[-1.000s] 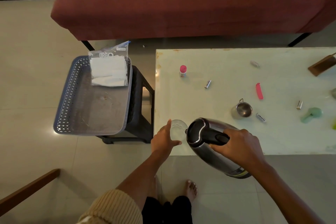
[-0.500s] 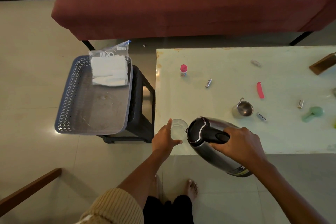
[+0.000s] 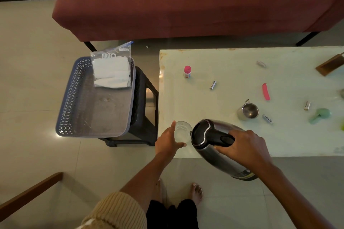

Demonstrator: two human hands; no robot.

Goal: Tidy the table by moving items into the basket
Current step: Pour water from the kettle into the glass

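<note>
A steel kettle [image 3: 216, 147] with a black lid and handle is tilted, spout toward a clear glass [image 3: 183, 131] at the table's near left corner. My right hand [image 3: 243, 147] grips the kettle's handle. My left hand [image 3: 168, 142] holds the glass, thumb and fingers round its side. The grey-blue basket [image 3: 74, 102] stands on a black stool [image 3: 144, 117] left of the table [image 3: 223, 65]; a clear bag of white cloths [image 3: 111, 69] leans in its far end.
On the table lie a pink-capped bottle [image 3: 187, 71], several batteries [image 3: 212, 85], a pink strip [image 3: 266, 91], a small steel cup [image 3: 248, 111], a green object [image 3: 320, 115] and a wooden piece [image 3: 330, 65]. A maroon sofa [image 3: 186, 1] stands behind. A wooden rail [image 3: 28, 193] is at lower left.
Both hands keep their hold. The kettle, the glass and both hands stay almost still; only the view shifts slightly.
</note>
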